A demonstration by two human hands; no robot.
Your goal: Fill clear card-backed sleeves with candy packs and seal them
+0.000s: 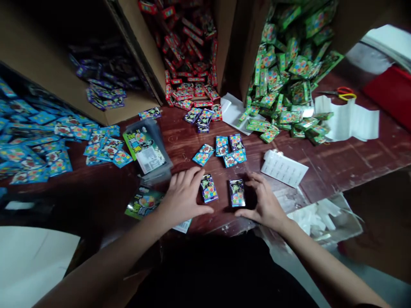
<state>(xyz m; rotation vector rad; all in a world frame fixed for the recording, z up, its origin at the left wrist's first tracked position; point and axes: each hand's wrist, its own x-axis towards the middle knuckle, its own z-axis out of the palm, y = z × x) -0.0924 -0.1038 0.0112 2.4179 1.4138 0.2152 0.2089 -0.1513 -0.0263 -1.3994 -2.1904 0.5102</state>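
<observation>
My left hand (183, 194) rests over the table with thumb and fingers apart, curved around the left side of a small dark purple box (209, 188). My right hand (265, 203) is likewise open, its thumb and fingers spread at the right of a second dark purple box (236, 193). Both boxes lie flat, a short gap between them. Just beyond sit a blue box (203, 155), another blue box (221, 146), a third blue box (234, 158) and a purple box (235, 143). Part of a green printed package (144, 203) is hidden beneath my left forearm.
Cartons at the back spill red boxes (194, 90), green boxes (272, 98) and purple boxes (107, 95). Blue boxes (41, 141) pile up at left, near stacked clear-sleeved packages (147, 147). At right are a white label sheet (284, 168), scissors (342, 93) and a scrap bin (353, 229).
</observation>
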